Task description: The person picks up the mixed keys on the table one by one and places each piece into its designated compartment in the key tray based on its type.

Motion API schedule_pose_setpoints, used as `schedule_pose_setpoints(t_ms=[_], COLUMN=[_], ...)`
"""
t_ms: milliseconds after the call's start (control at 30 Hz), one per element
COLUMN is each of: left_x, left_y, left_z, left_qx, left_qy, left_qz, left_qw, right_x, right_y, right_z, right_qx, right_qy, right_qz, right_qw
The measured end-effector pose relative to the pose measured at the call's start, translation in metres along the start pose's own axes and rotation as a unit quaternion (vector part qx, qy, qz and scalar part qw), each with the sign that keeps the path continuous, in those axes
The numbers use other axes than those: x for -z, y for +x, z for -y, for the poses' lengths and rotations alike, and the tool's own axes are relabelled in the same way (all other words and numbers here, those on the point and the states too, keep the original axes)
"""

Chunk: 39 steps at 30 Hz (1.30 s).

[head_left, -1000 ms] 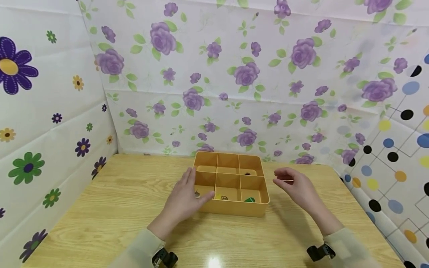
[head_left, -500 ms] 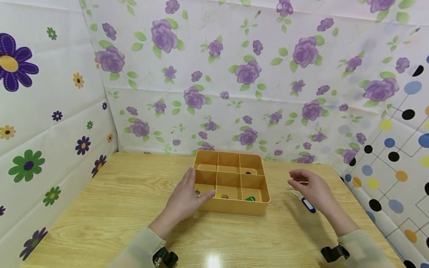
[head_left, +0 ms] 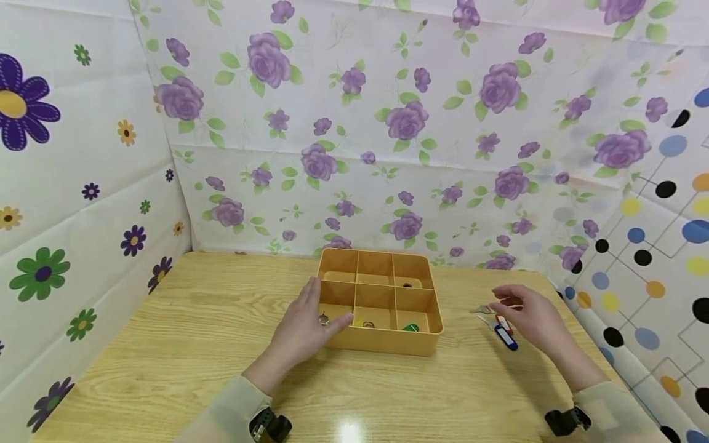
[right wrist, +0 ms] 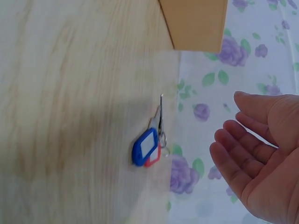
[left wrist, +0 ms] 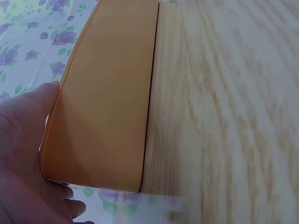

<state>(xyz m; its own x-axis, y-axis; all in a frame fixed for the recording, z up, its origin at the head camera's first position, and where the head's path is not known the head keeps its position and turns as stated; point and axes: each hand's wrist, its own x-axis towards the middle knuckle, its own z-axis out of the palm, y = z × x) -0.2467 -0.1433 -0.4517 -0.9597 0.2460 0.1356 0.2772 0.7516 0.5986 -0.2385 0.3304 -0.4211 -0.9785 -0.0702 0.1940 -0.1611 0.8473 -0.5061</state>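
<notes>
A yellow-orange compartment box (head_left: 382, 341) stands on the wooden table. My left hand (head_left: 301, 326) rests on its left front corner, fingers straight along the side and thumb over the front rim; in the left wrist view the thumb (left wrist: 44, 95) touches the rim. To the right of the box lie two keys, one with a blue tag (head_left: 505, 338), the other with a red tag (head_left: 503, 323) partly covered by the blue one in the right wrist view. Over them hovers my right hand (head_left: 528, 314), holding nothing, its fingers loosely bent and apart from the keys.
Small items lie in some compartments: a green piece (head_left: 410, 328), a yellow item with a ring (head_left: 365, 324), a metallic item (head_left: 324, 319) and a dark item (head_left: 407, 285). Patterned cloth (head_left: 343, 123) walls the table's back and both sides.
My right hand has moved right, away from the box, and the keys with blue and red tags have come into view on the table. The left hand stays at the box.
</notes>
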Motion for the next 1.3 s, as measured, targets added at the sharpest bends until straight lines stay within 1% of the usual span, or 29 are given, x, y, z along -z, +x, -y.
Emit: schedule_pose_setpoints(t_ms=[100,367,567,700,867,1300], left_x=[-0.001,-0.003,-0.002,-0.002,-0.001,-0.004], left_y=[0.001,0.003,0.002,0.002,0.002,0.005], left_z=[0.001,0.003,0.003,0.002,0.002,0.003], left_qx=[0.001,-0.005,-0.003,-0.004,-0.003,-0.003], left_qy=[0.002,0.004,0.001,-0.003,-0.001,0.000], left_qz=[0.002,0.002,0.001,-0.002,0.001,-0.002], left_qw=[1.0000,1.0000,1.0000,1.0000,1.0000,1.0000], right_x=[0.001,0.005,0.008,0.009,0.007,0.003], right_y=[-0.003,-0.012,-0.019,-0.020,-0.019,-0.016], right_z=[-0.007,-0.020,-0.030,-0.035,-0.042,-0.048], right_qx=[-0.001,-0.026,-0.038,-0.053,-0.075,-0.082], right_qy=[-0.006,-0.023,-0.031,-0.037,-0.030,-0.037], right_qz=[0.000,0.012,0.015,0.025,0.055,0.086], right_qw=[1.000,0.999,0.999,0.998,0.995,0.992])
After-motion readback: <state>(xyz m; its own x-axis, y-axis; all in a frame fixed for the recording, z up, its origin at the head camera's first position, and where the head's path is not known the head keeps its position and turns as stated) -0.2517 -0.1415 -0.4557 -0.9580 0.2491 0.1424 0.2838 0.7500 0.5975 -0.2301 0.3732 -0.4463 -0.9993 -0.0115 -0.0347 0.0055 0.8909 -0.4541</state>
